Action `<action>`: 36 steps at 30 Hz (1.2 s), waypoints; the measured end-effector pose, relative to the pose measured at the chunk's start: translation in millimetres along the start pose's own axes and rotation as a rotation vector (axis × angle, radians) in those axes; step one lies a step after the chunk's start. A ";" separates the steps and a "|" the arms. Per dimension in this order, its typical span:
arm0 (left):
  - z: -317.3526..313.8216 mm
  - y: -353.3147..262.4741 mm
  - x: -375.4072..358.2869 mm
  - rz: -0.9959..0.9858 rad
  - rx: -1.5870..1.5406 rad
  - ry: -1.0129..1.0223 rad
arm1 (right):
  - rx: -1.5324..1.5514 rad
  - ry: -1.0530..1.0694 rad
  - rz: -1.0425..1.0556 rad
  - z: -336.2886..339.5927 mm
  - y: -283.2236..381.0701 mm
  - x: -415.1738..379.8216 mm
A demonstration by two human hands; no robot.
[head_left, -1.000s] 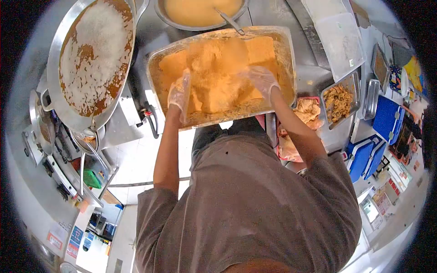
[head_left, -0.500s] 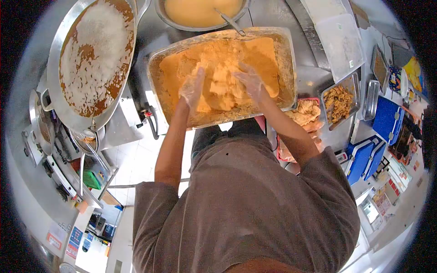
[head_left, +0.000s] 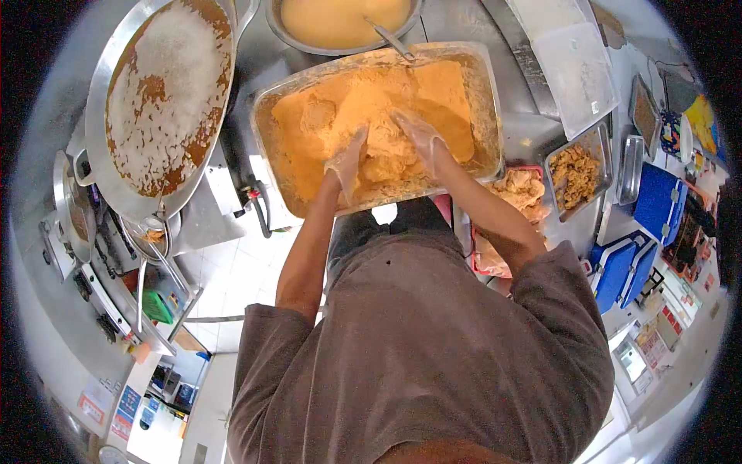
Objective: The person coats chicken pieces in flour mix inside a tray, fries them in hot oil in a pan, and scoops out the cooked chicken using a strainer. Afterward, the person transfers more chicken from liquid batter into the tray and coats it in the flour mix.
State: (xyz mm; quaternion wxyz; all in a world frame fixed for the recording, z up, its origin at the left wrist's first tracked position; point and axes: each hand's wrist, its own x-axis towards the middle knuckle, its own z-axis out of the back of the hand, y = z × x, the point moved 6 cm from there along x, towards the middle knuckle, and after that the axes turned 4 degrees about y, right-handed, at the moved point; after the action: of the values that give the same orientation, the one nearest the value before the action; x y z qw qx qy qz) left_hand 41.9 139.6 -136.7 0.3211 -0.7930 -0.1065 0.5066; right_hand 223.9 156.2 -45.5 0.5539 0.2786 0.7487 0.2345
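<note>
A clear rectangular tub [head_left: 495,131] holds orange breading flour [head_left: 440,85]. My left hand [head_left: 348,164], in a thin clear glove, is in the flour on the near side, its fingers stretched toward the middle. My right hand [head_left: 420,138], gloved the same way, reaches in from the right with its fingers extended. Between them is a heap of flour-covered pieces [head_left: 386,141]; what they are under the coating is hard to make out. Both sets of fingertips touch the heap and are partly buried in flour.
Behind the tub stands a bowl of yellowish liquid [head_left: 340,19] with a metal utensil handle [head_left: 390,39] leaning out. A large pan of foaming oil [head_left: 158,100] is at left. At right are raw meat pieces [head_left: 516,193] and a tray of fried bits [head_left: 573,174].
My hands have moved nearer each other and lower into the flour. Pieces that were loosely scattered between them are now heaped and more covered.
</note>
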 end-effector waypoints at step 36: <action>6.1 -50.2 13.1 0.093 0.395 -0.230 | -0.888 -0.119 -0.273 13.4 -10.3 95.0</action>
State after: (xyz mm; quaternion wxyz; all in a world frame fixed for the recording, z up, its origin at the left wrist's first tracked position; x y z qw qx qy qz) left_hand 50.5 187.2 -117.0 0.4320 -0.6559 -0.0044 0.6190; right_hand 213.2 213.5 -122.3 0.6874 -0.0735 0.5725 0.4409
